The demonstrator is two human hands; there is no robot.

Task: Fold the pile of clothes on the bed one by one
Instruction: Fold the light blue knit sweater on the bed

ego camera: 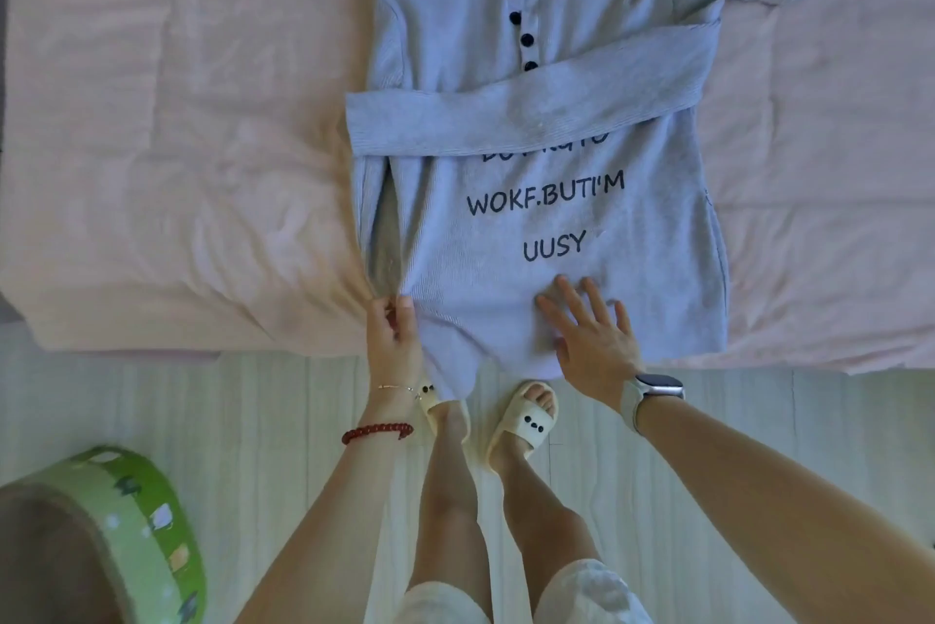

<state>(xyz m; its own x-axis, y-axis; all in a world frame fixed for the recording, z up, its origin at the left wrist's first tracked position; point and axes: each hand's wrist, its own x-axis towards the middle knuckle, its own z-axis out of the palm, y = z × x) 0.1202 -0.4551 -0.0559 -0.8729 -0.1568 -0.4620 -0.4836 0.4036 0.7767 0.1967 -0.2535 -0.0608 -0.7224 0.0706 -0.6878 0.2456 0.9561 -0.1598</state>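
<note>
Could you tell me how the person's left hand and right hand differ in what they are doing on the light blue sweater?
The left hand pinches the hem corner of the light blue sweater between its fingers; the right hand lies flat and open on the front. The left wrist wears a red bead bracelet; the right wears a watch. Both touch the sweater near its lower edge.

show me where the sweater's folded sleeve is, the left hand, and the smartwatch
folded sleeve (526, 117), head view, middle of the sleeve.
left hand (394, 335), head view, back of the hand.
smartwatch (657, 385), head view, its face.
</note>
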